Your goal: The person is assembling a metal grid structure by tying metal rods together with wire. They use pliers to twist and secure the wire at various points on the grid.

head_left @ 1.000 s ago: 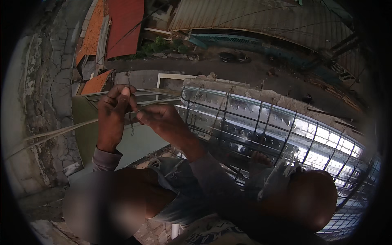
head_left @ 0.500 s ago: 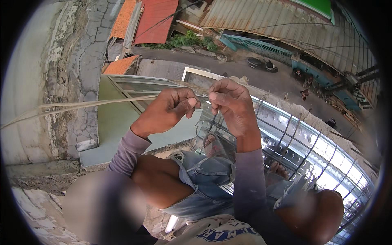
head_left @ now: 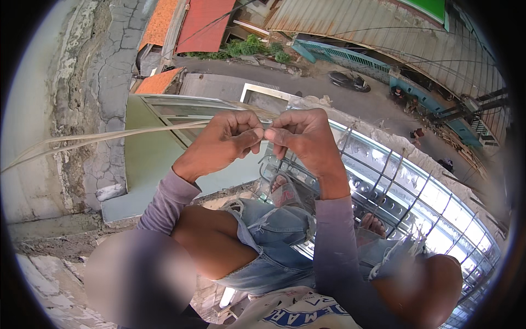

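Observation:
Pale beige cord point(head_left: 109, 136) stretches in slack strands from the left edge across to my hands. My left hand point(head_left: 219, 143) is closed around the strands, its thumb pressed against the bent index finger. Thumb and fingertips pinched, my right hand point(head_left: 304, 141) meets the left one in front of me, their fingertips touching. Part of the cord shows behind the fingers, between the two hands. The bit inside the right pinch is mostly hidden by the fingers.
Below my hands, my sandalled feet rest by a grid of steel bars point(head_left: 408, 192) over a bright surface. A rough concrete edge point(head_left: 383, 140) borders a drop to a street with a parked motorbike point(head_left: 349, 81). A cracked wall point(head_left: 109, 82) rises at left, beside an open window frame point(head_left: 181, 109).
My right hand has moved slightly left and down, and its fingertips now touch those of my left hand. The whole view has shifted a little.

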Available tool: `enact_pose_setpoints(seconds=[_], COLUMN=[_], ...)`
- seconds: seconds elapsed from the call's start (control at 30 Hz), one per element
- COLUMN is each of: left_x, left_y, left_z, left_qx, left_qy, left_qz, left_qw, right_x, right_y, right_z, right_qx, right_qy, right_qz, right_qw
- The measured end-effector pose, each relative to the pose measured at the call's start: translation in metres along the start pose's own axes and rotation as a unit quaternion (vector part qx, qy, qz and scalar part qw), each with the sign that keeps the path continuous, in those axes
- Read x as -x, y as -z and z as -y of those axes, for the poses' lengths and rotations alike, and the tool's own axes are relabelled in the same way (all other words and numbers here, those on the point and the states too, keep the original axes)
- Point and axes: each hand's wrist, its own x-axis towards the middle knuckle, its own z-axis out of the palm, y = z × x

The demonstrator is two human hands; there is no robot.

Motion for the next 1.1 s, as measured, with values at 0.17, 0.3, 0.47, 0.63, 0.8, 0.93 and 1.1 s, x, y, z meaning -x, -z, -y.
enact_pose_setpoints(seconds=[0.17, 0.3, 0.47, 0.63, 0.8, 0.93, 1.1], left_x=[-0.002, -0.004, -0.011, -0.008, 0.001, 0.008, 0.007], left_y=[0.0, -0.003, -0.007, -0.013, -0.02, -0.017, 0.004], left_z=[0.001, 0.001, 0.007, 0.013, 0.012, 0.019, 0.03], left_qx=[-0.017, -0.075, -0.149, -0.213, -0.265, -0.172, 0.109], left_qy=[0.013, 0.011, -0.031, -0.052, -0.044, -0.069, -0.022], left_qz=[0.016, 0.003, -0.03, -0.095, -0.116, -0.069, -0.179], left_qw=[1.0, 0.997, 0.988, 0.971, 0.956, 0.98, 0.978], right_x=[-0.002, 0.001, -0.002, -0.004, -0.004, -0.007, -0.016], right_y=[0.005, -0.001, -0.01, -0.008, -0.003, -0.006, -0.035], right_z=[-0.012, -0.011, -0.016, -0.022, -0.024, -0.024, -0.024], right_qx=[-0.021, -0.04, 0.067, -0.032, -0.174, -0.27, -0.181], right_qy=[-0.017, -0.017, -0.019, -0.017, -0.067, -0.113, -0.026], right_qz=[-0.019, -0.039, -0.108, -0.102, -0.09, -0.075, -0.093], right_qw=[0.999, 0.998, 0.992, 0.994, 0.978, 0.953, 0.979])
